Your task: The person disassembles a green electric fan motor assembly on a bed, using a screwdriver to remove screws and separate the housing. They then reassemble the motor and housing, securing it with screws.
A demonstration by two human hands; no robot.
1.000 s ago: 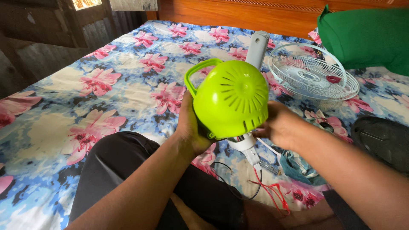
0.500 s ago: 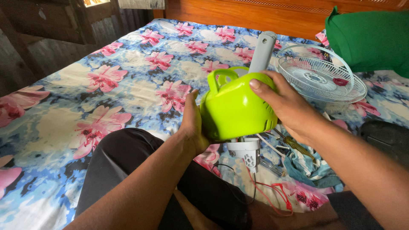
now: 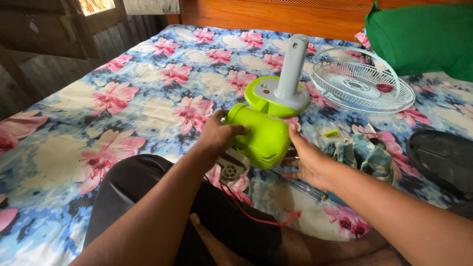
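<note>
over the lap, above the flowered bedsheet [image 3: 123, 98], left hand [image 3: 217, 135] grips green motor cover [image 3: 258, 135] on top; right hand [image 3: 308, 162] open, fingers against its side. fan base [image 3: 278, 96] and grille [image 3: 362, 81] behind.

You have one view only, from the camera on your head. It looks down and forward over your lap, across the bed [image 3: 123, 113] toward the headboard [image 3: 276, 17]. It sits close: your forearms fill the lower frame, and your left hand [image 3: 217, 135] and right hand [image 3: 308, 162] meet near the centre.
</note>
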